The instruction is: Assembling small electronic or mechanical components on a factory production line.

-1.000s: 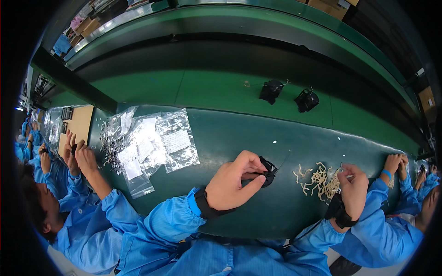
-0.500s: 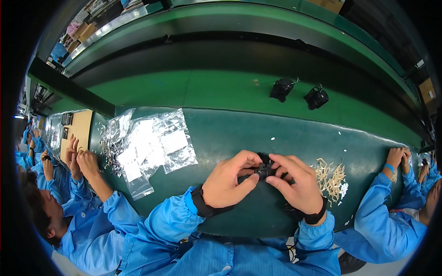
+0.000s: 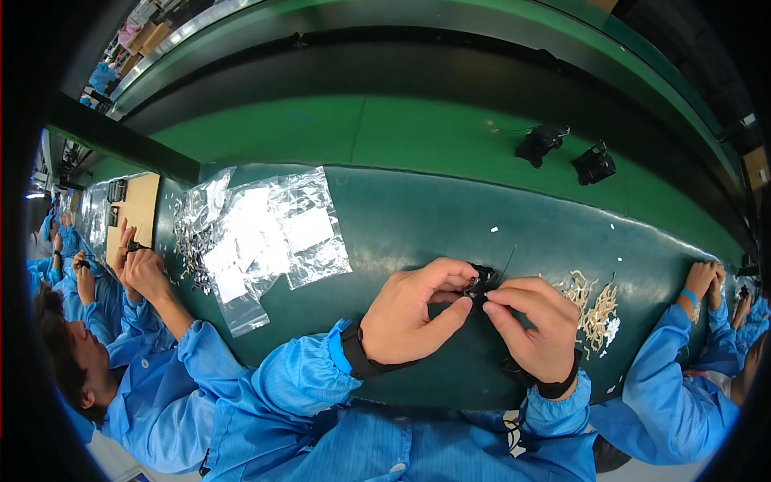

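My left hand grips a small black plastic part between thumb and fingers, just above the dark green table. A thin dark wire sticks up from beside it. At the part's right edge, the thumb and forefinger of my right hand are pinched together; something tiny and pale shows at their tips, too small to name. Two black assemblies with thin metal bits, one left of the other, rest on the green surface beyond the table.
Right of my hands lies a pile of cream-coloured short wires with white bits. Clear plastic bags and small dark pieces lie at left. Co-workers' hands work at left and right; a dark bar crosses at upper left.
The black part has turned in my left hand, and the wire now shows. My right hand has drawn slightly right and down, its fingertips pinched at the part's edge. The view has shifted.
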A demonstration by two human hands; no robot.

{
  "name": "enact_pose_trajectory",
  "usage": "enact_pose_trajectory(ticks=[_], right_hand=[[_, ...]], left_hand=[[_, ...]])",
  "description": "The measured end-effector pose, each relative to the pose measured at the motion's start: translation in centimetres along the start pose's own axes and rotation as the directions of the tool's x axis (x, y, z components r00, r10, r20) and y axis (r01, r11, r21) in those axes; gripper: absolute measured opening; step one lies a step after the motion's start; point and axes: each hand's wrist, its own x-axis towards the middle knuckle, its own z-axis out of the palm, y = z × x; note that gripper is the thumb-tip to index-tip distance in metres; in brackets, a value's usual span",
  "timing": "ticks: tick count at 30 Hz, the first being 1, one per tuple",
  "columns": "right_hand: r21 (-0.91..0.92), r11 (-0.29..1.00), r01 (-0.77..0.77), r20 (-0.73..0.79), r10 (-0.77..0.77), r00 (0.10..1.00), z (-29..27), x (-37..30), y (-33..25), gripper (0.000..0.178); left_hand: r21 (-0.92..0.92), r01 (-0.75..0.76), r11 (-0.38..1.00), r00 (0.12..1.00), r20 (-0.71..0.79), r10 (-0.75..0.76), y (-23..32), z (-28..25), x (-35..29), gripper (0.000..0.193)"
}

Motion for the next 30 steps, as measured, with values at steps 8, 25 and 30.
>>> enact_pose_trajectory(ticks=[8,25,30], right_hand=[[0.031,0.999,0.033,-0.026,-0.033,0.999,0.2,-0.3,-0.2,0.017],[-0.012,1.0,0.017,-0.026,-0.017,1.0,0.8,-0.4,-0.2,0.02],[-0.01,1.0,0.012,-0.012,-0.012,1.0,0.9,-0.5,-0.1,0.021]], left_hand=[[0.084,-0.038,0.996,0.998,-0.047,0.042,-0.2,0.5,-0.3,0.036],[0.144,0.01,0.99,0.997,-0.08,0.001,0.3,0.3,-0.7,0.038],[0.127,-0.094,0.987,0.978,-0.173,0.115,-0.9,1.0,-0.6,0.029]])
